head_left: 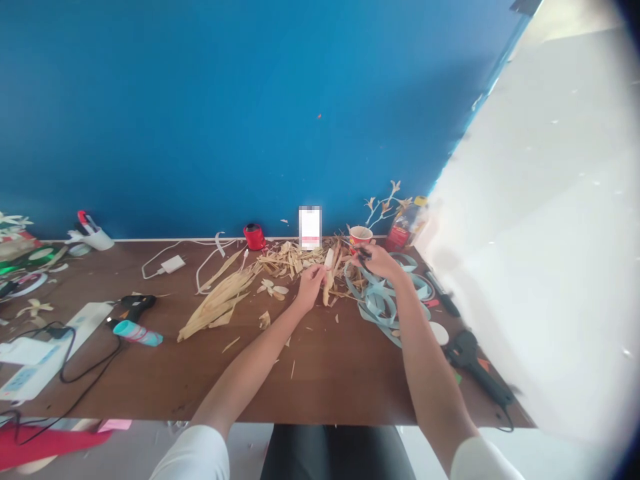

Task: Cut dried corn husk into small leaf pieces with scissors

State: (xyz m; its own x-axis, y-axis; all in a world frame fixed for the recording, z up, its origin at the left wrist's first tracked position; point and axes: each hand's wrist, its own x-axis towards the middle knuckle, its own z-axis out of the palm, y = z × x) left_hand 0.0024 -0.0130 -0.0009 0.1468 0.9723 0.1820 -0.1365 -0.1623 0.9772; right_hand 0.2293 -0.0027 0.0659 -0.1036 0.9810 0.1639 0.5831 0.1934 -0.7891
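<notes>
My left hand [312,283] is closed in a pinch on a pale piece of corn husk [329,259], which stands up above the fingertips. In my right hand [380,261] is a pair of scissors [363,256] with dark handles. Its blades point left towards the husk, but whether they touch it I cannot tell. Behind the hands spreads a heap of husk scraps [283,260]. A bundle of long dried husks [220,303] lies to the left. A red and white paper cup [361,234] stands just beyond my right hand.
Loops of light blue ribbon [377,303] lie under my right forearm. One glue gun [470,360] rests at the right edge, another glue gun [137,307] at the left, near a power strip [55,350]. A red tape roll [254,237] stands by the blue wall.
</notes>
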